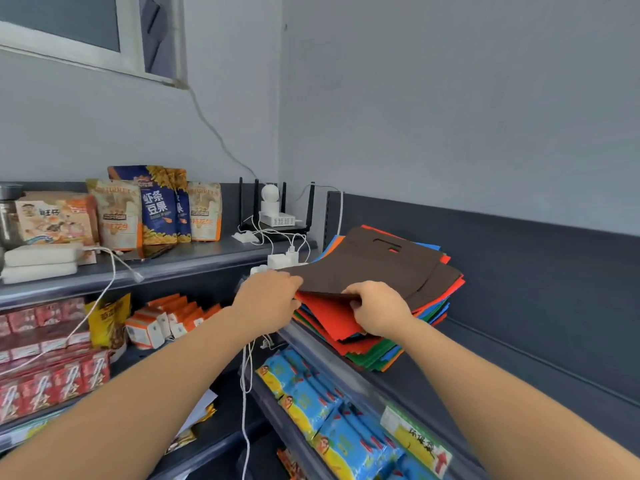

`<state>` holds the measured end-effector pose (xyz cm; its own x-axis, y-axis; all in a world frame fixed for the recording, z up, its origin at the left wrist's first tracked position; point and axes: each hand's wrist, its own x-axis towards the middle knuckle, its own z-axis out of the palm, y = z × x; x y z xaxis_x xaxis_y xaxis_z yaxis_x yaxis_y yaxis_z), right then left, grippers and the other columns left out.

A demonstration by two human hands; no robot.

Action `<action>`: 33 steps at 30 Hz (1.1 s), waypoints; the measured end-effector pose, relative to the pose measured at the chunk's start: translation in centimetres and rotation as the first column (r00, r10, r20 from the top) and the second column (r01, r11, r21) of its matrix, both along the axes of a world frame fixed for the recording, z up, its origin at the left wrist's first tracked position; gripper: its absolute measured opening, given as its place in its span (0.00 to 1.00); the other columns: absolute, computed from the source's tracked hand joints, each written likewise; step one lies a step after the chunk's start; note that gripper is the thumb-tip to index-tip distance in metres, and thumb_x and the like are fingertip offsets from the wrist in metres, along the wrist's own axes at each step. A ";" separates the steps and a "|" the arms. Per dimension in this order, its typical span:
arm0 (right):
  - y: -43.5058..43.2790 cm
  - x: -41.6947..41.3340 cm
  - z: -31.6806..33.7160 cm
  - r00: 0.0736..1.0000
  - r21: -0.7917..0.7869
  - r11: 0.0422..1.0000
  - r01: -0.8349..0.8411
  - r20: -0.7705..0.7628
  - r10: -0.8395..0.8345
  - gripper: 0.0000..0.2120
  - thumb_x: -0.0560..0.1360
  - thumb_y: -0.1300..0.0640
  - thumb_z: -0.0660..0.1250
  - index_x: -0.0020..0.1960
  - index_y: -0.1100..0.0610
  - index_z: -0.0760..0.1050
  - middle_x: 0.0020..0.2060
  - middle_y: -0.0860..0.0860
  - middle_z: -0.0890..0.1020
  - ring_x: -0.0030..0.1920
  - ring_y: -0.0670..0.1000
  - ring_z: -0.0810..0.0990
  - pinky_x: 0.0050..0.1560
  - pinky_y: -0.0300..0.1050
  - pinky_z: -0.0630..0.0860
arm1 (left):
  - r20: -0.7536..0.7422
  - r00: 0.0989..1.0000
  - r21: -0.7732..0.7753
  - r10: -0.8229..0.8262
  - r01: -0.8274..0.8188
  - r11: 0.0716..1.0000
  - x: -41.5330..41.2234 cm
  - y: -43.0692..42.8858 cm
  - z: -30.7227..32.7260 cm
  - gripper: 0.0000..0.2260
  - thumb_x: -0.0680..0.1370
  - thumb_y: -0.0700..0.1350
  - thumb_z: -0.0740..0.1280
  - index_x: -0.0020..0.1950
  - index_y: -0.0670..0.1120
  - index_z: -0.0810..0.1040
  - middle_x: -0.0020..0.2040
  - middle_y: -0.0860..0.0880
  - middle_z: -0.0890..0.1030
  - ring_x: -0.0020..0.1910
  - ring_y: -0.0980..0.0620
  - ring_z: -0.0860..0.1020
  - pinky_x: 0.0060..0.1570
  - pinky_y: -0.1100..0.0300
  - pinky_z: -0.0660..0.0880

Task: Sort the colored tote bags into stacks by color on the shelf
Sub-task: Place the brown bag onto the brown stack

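Note:
A mixed pile of flat tote bags (381,351) in red, green, blue and orange lies on the dark top shelf (467,386) at the right. A brown bag (374,268) lies on top, its near edge lifted. My left hand (266,301) grips that near edge at its left end. My right hand (377,311) pinches the same brown edge further right, thumb on top. A red bag (329,315) shows directly beneath the raised brown one. Lower bags are mostly hidden, only their edges showing.
White chargers and cables (280,261) sit just left of the pile, with a router and small camera (273,209) behind. Snack packets (156,209) stand on the left shelf. Blue packets (329,410) fill the shelf below. A grey wall backs the pile.

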<state>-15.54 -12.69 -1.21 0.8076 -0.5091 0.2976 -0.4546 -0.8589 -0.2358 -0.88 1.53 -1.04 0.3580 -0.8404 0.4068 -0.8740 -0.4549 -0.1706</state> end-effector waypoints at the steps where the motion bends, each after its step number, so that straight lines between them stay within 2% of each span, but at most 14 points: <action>1: -0.3 -0.1 0.0 0.999 0.004 1.000 0.025 0.046 -0.025 0.15 0.75 0.61 0.60 0.57 0.49 0.78 0.56 0.50 0.80 0.59 0.56 0.76 0.56 0.49 0.75 | -0.003 1.000 -0.030 -0.017 0.017 0.999 0.5 -0.7 -0.1 0.16 0.79 0.52 0.62 0.64 0.47 0.71 0.61 0.48 0.76 0.60 0.45 0.74 0.55 0.49 0.73; 4: -1.5 -1.0 0.4 0.976 0.124 0.991 0.042 0.205 -0.067 0.08 0.70 0.62 0.65 0.38 0.49 0.75 0.36 0.48 0.78 0.45 0.55 0.78 0.43 0.46 0.73 | -0.031 0.998 -0.065 -0.060 0.058 0.996 1.9 -2.8 -0.3 0.21 0.78 0.52 0.64 0.70 0.49 0.67 0.66 0.50 0.73 0.64 0.46 0.71 0.59 0.50 0.70; 7: -2.5 -2.4 -0.1 0.938 0.273 0.962 0.025 0.326 -0.118 0.08 0.65 0.58 0.69 0.31 0.53 0.70 0.27 0.47 0.72 0.36 0.52 0.73 0.37 0.45 0.68 | 0.010 0.994 -0.092 -0.109 0.110 0.990 1.8 -4.4 -0.3 0.14 0.80 0.51 0.61 0.64 0.51 0.74 0.62 0.52 0.77 0.62 0.48 0.73 0.59 0.53 0.67; 9: -2.9 -3.5 -0.4 0.900 0.393 0.919 0.007 0.398 -0.177 0.13 0.63 0.44 0.69 0.35 0.53 0.73 0.31 0.45 0.77 0.40 0.51 0.76 0.43 0.45 0.72 | 0.075 0.987 -0.127 -0.144 0.152 0.980 1.0 -5.2 -0.3 0.10 0.81 0.49 0.59 0.55 0.49 0.78 0.52 0.49 0.82 0.54 0.45 0.77 0.49 0.55 0.66; 10: -3.3 -4.0 -0.6 0.865 0.477 0.879 -0.023 0.451 -0.222 0.21 0.62 0.34 0.68 0.39 0.51 0.76 0.39 0.45 0.81 0.47 0.51 0.78 0.52 0.48 0.74 | 0.081 0.982 -0.162 -0.173 0.185 0.969 0.5 -5.5 -0.3 0.10 0.81 0.48 0.58 0.52 0.47 0.77 0.48 0.48 0.82 0.51 0.43 0.78 0.44 0.54 0.65; 13: -4.0 -5.7 -0.6 0.701 0.779 0.625 -0.060 0.478 -0.529 0.43 0.59 0.20 0.54 0.60 0.47 0.76 0.63 0.48 0.76 0.67 0.52 0.70 0.70 0.55 0.64 | 0.095 0.948 -0.230 -0.303 0.318 0.920 -0.2 -6.1 -1.5 0.10 0.81 0.48 0.57 0.48 0.45 0.75 0.41 0.47 0.80 0.41 0.42 0.79 0.35 0.52 0.71; 16: -4.0 -8.5 -0.8 0.579 0.942 0.336 0.011 0.268 -0.770 0.45 0.64 0.26 0.62 0.72 0.51 0.65 0.68 0.52 0.68 0.69 0.57 0.66 0.67 0.59 0.67 | 0.221 0.888 -0.184 -0.403 0.444 0.877 -1.6 -6.1 -3.1 0.05 0.75 0.44 0.62 0.45 0.49 0.77 0.35 0.51 0.79 0.34 0.45 0.79 0.27 0.57 0.71; 17: -3.7 -9.1 -0.9 0.585 0.967 0.255 -0.017 0.217 -0.782 0.39 0.66 0.33 0.69 0.70 0.53 0.66 0.64 0.52 0.70 0.66 0.58 0.70 0.61 0.59 0.73 | 0.240 0.875 -0.164 -0.421 0.464 0.870 -2.1 -5.9 -3.3 0.05 0.73 0.42 0.64 0.45 0.50 0.77 0.34 0.52 0.79 0.33 0.47 0.79 0.27 0.58 0.71; 19: -2.9 -9.6 -0.6 0.646 0.982 0.171 -0.083 0.183 -0.741 0.21 0.73 0.51 0.71 0.61 0.56 0.69 0.52 0.54 0.76 0.48 0.57 0.80 0.38 0.49 0.80 | 0.268 0.830 -0.131 -0.490 0.535 0.835 -2.5 -5.6 -3.6 0.08 0.75 0.43 0.61 0.48 0.51 0.79 0.37 0.53 0.80 0.36 0.49 0.79 0.31 0.57 0.74; 21: -2.7 -9.7 -0.7 0.698 0.981 0.193 -0.007 0.143 -0.702 0.09 0.76 0.61 0.68 0.54 0.58 0.70 0.42 0.55 0.78 0.31 0.53 0.80 0.23 0.39 0.72 | 0.177 0.818 -0.094 -0.547 0.567 0.818 -3.1 -5.2 -3.3 0.17 0.79 0.51 0.51 0.52 0.51 0.80 0.45 0.54 0.82 0.44 0.50 0.80 0.42 0.54 0.76; 23: -2.6 -9.6 -0.7 0.712 0.969 0.246 0.029 0.153 -0.685 0.06 0.78 0.67 0.62 0.50 0.58 0.69 0.40 0.55 0.78 0.26 0.52 0.79 0.22 0.37 0.69 | -0.001 0.872 -0.090 -0.489 0.487 0.869 -3.9 -4.8 -2.8 0.28 0.77 0.64 0.45 0.58 0.54 0.79 0.53 0.56 0.81 0.56 0.54 0.77 0.58 0.52 0.70; 25: -2.4 -9.5 -0.7 0.727 0.941 0.336 0.039 0.204 -0.656 0.09 0.78 0.68 0.58 0.53 0.56 0.69 0.42 0.54 0.77 0.34 0.52 0.77 0.28 0.41 0.70 | -0.141 0.926 -0.144 -0.351 0.332 0.932 -3.9 -4.8 -2.6 0.30 0.75 0.68 0.43 0.60 0.57 0.78 0.57 0.58 0.79 0.61 0.55 0.73 0.64 0.49 0.64; 28: -1.4 -10.0 -0.7 0.722 0.891 0.451 -0.043 0.339 -0.603 0.15 0.78 0.68 0.54 0.57 0.52 0.70 0.47 0.51 0.78 0.40 0.49 0.76 0.34 0.42 0.74 | -0.409 0.907 -0.167 -0.103 0.036 0.985 -2.9 -4.8 -2.2 0.25 0.80 0.63 0.46 0.63 0.53 0.76 0.59 0.49 0.78 0.62 0.45 0.73 0.62 0.47 0.68; 33: -0.5 -11.8 -0.1 0.679 0.747 0.660 -0.074 0.523 -0.515 0.14 0.80 0.65 0.56 0.56 0.48 0.71 0.52 0.46 0.79 0.52 0.50 0.77 0.49 0.42 0.75 | -0.534 0.845 -0.090 0.002 -0.059 0.994 -1.9 -5.7 -1.3 0.24 0.81 0.61 0.46 0.54 0.48 0.76 0.57 0.45 0.78 0.59 0.42 0.74 0.61 0.46 0.69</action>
<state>-27.30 -13.15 -1.32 0.3689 -0.9150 0.1637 -0.0728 -0.2040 -0.9763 -2.75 -4.16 -2.36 0.5685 -0.7909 0.2263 -0.8024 -0.4723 0.3648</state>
